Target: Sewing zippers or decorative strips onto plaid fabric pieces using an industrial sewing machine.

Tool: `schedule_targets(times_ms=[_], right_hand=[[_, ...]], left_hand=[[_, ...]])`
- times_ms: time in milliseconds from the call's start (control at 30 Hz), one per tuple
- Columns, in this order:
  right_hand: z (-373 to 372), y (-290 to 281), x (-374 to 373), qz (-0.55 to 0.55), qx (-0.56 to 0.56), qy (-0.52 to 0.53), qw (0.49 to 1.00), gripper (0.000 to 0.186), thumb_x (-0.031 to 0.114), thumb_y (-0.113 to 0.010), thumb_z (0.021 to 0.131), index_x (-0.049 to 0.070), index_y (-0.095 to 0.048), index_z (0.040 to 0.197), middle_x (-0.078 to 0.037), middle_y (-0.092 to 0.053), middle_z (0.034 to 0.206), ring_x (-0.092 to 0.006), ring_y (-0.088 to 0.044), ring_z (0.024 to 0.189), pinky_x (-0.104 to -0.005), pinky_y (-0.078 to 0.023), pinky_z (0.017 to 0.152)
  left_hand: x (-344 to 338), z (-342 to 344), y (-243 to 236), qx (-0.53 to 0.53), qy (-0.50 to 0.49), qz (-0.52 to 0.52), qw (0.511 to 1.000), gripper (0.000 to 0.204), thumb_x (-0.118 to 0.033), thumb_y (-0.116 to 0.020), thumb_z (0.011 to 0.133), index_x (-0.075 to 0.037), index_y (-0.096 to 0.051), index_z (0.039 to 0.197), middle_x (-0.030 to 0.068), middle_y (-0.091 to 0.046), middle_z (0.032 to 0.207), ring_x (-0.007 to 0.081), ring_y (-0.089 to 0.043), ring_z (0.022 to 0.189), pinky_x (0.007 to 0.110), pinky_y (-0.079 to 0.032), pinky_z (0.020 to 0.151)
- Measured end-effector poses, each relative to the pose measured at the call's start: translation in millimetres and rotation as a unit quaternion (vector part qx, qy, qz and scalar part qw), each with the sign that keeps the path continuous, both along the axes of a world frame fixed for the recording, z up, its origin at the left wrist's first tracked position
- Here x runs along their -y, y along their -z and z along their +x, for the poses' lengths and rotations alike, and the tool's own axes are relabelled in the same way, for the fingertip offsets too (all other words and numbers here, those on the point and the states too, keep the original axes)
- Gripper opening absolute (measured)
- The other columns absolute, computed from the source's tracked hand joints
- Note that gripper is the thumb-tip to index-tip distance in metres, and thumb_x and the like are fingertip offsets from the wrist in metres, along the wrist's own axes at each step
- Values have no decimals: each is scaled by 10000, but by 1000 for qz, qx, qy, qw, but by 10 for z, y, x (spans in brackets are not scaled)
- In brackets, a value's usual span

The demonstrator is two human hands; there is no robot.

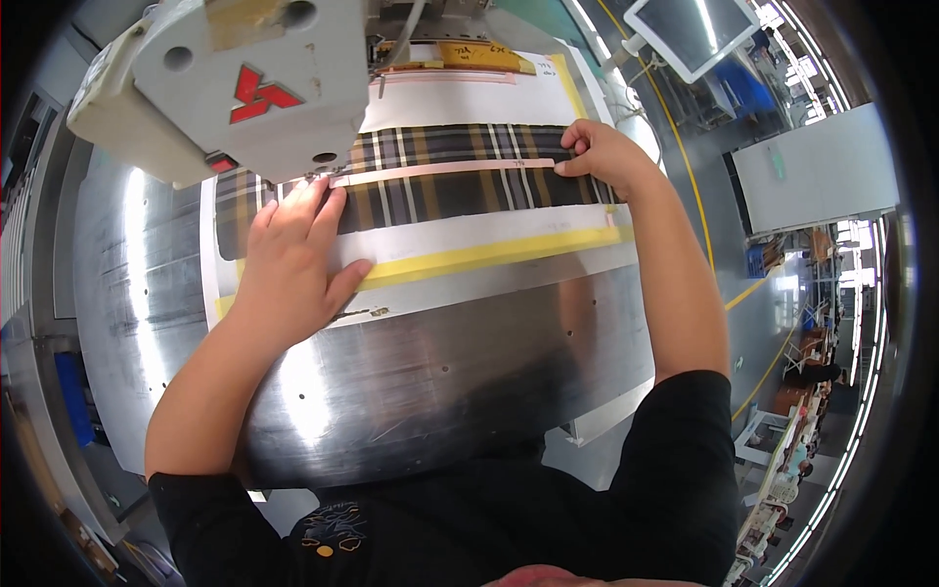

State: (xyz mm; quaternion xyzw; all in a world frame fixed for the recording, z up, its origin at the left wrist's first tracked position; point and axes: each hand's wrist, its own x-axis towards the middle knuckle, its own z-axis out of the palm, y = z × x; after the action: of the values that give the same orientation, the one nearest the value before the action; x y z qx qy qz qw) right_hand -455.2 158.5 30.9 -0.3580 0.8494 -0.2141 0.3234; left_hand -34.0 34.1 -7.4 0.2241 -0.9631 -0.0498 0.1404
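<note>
Plaid fabric (442, 194) lies under spread left hand (293, 247) and curled right hand (608, 158) (grip unclear).

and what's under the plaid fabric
A white sheet with a yellow strip shows past the near edge of the plaid fabric, on the metal table. What lies directly beneath is hidden.

Left hand (296, 245) spread over the plaid cloth (440, 194), fingertips close to the pink strip (450, 171), right by the grey machine head (293, 54); right hand (597, 155) curled at the cloth's right side, thumb at the strip's end, metal table (489, 377) beneath!
</note>
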Motion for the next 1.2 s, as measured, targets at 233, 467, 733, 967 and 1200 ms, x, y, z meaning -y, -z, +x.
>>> schedule_targets(times_ms=[233,467,733,967,1200], right_hand=[[98,-54,16,-10,0,29,1000,305,136,-895,824,53,-666,1008,23,-576,850,-112,-540,781,-277,-457,705],[194,-92,222,-29,-184,-86,979,383,243,-942,761,42,-664,931,0,-572,756,-103,-515,687,-293,-431,622],[1442,32,1123,-176,-146,-286,930,384,256,-910,755,22,-725,998,-68,-638,795,-183,-615,768,-346,-502,697],[1656,93,1307,-149,-201,-318,915,365,230,-860,784,15,-739,1053,-126,-732,932,-238,-685,879,-377,-537,779],[1560,-151,1041,-64,-152,-230,959,305,221,-821,816,11,-756,1028,-163,-762,950,-301,-695,875,-409,-549,826]], left_hand=[[-1,7,12,-4,-14,20,1000,763,-434,-709,964,13,-482,1539,239,-452,1599,389,-421,1486,566,-283,1237],[-24,-3,86,-50,2,4,999,767,-472,-677,975,43,-491,1512,256,-499,1535,394,-429,1473,553,-294,1229],[-21,6,106,-61,-12,21,998,780,-472,-715,942,40,-512,1494,268,-511,1523,398,-439,1467,546,-288,1233],[2,-18,96,-54,-11,19,998,745,-478,-701,959,25,-541,1485,239,-524,1528,379,-486,1436,537,-315,1211],[-27,-8,52,-13,-16,58,998,723,-473,-692,964,8,-553,1485,234,-540,1522,374,-495,1429,537,-317,1211]])
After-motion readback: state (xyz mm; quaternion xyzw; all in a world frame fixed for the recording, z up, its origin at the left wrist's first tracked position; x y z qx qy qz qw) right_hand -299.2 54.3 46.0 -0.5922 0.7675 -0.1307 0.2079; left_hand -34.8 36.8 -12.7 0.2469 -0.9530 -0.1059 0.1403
